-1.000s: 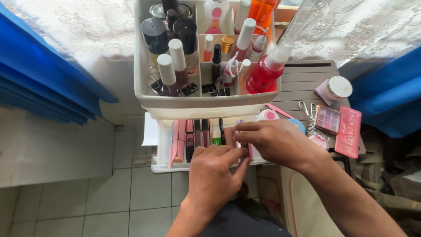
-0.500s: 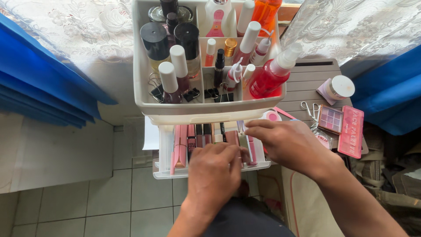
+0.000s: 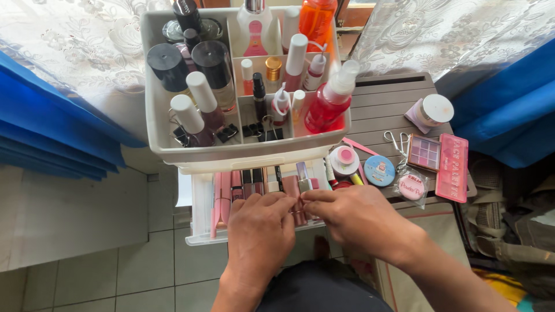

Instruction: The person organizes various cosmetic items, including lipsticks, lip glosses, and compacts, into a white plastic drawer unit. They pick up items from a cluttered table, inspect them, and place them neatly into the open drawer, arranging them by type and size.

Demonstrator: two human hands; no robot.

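My left hand (image 3: pixel 260 231) and right hand (image 3: pixel 358 216) pinch one mauve lipstick tube (image 3: pixel 295 193) at the crowded drawer's (image 3: pixel 199 219) near edge.

Grey slatted counter (image 3: pixel 393 107), seen from above, beside window with lace curtain. On it: grey organiser (image 3: pixel 243 151) full of bottles at left, clear drawer (image 3: pixel 199 231) pulled out below it. On bare slats at right: round white-lidded jar (image 3: pixel 435 110), metal clips (image 3: pixel 396 141), open eyeshadow palette (image 3: pixel 439 162), round blue compact (image 3: pixel 380 170), pink puff in clear wrap (image 3: pixel 411 186), pink-topped jar (image 3: pixel 344 159). Tiled floor (image 3: pixel 115 271) below.
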